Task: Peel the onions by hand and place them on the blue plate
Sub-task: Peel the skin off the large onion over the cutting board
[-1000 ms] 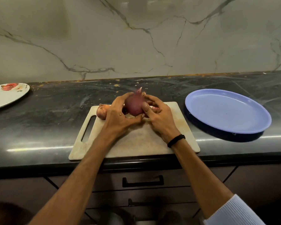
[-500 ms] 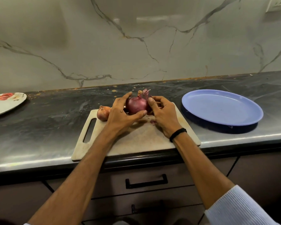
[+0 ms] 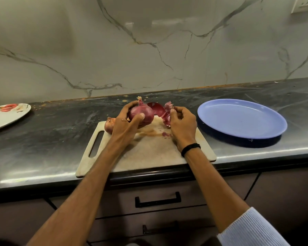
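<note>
Below the cutting board's near edge, a dark drawer handle point(image 3: 157, 199) sits on the cabinet front. A ribbed pale sleeve point(image 3: 252, 229) covers the right arm low in the view. The cutting board point(image 3: 149, 151) lies on the dark tabletop point(image 3: 52, 139), with its near edge just over the tabletop's front and its handle slot at its left end. A black wristband point(image 3: 190, 149) circles the right wrist above the board's right part.

Over the board's far edge, the left hand point(image 3: 124, 125) holds the red onion point(image 3: 143, 113). Its fingers are curled round the bulb, the thumb pressed on the front, and the tip points up. The right hand point(image 3: 183, 123) is just right of it, its fingers pinching a sheet of onion skin point(image 3: 163, 110) that spreads away from the bulb. A small scrap of skin point(image 3: 165, 134) lies on the board between the two hands.

A smaller onion point(image 3: 109, 125), unpeeled, rests at the board's far left corner, partly behind the left hand. The blue plate point(image 3: 242, 118) stands on the tabletop just right of the board. A white plate point(image 3: 7, 114) with a red pattern lies well to the board's left, cut by the frame. Beyond the board rises a veined marble wall point(image 3: 149, 50), with a socket point(image 3: 303, 4) at its upper right.
</note>
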Available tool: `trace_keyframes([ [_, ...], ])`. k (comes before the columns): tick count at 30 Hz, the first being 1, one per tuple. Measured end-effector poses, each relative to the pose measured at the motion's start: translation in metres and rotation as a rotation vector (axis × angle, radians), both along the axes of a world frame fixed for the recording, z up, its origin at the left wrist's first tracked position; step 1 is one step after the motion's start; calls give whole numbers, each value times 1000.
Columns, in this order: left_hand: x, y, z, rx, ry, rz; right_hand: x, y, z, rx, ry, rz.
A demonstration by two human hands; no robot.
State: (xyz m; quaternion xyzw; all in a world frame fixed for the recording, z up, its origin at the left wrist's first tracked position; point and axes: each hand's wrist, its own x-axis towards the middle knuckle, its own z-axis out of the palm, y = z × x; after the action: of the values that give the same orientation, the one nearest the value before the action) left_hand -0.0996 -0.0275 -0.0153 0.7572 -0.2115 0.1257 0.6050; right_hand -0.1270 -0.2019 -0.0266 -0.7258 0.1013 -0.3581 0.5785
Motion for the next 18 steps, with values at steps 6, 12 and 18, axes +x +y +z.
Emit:
trace_keyframes([
  [6,-2,6,0,-100,92,-56,-2,-4,2,63,-37,-132],
  [12,-3,3,-2,-87,112,39,3,-23,6,-171,66,-70],
  [18,2,6,-4,-63,58,115,24,-48,28,-363,217,13],
])
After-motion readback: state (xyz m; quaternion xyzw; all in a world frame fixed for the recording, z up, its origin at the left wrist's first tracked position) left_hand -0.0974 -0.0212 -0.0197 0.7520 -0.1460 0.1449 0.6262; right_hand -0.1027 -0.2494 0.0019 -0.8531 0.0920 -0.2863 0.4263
